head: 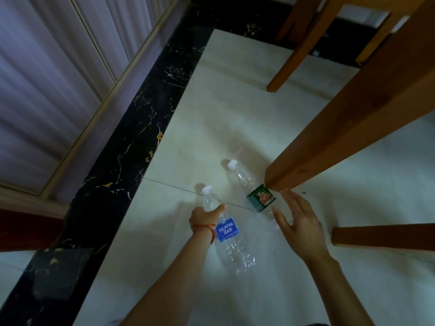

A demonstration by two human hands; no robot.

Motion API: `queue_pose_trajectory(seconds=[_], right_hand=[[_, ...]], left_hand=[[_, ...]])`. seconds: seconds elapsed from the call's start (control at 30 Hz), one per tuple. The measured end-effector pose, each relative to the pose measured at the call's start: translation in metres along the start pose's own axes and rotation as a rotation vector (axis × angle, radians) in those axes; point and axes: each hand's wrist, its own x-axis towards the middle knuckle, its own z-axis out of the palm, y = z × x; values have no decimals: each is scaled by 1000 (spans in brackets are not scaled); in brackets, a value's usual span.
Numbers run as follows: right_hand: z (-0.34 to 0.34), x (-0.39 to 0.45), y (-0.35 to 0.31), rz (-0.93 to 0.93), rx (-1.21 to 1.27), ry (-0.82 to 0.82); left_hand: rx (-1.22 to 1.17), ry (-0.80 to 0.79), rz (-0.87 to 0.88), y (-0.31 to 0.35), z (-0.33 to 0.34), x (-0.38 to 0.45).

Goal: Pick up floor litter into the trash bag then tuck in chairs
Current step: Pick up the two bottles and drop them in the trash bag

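A: Head view, we see pale floor tiles (235, 118) meeting a black marble border (131, 142), curtains (47, 67) behind.
B: Our left hand (203, 218) grips the blue-label bottle (227, 234); our right hand (299, 227) spreads open over the green-label bottle (251, 190) touching the wooden leg (329, 142). Its base is hidden.

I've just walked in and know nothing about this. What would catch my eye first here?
Two clear plastic bottles with white caps on the pale tiled floor: the left hand grips the blue-labelled bottle, while the open right hand reaches toward the green-labelled bottle, which lies beside a thick orange-brown wooden furniture leg. A black gold-veined marble floor border runs diagonally on the left.
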Motion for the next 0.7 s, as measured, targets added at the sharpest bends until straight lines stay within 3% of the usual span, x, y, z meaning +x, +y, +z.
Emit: queue_pose_trajectory(seconds=[0.33,0.7], right_hand=[[24,40,-21,79,304,-99],[51,106,-38,211,137,-304]], left_hand=[[-364,-84,11,5,-33,9],[-500,-156,36,19,-77,6]])
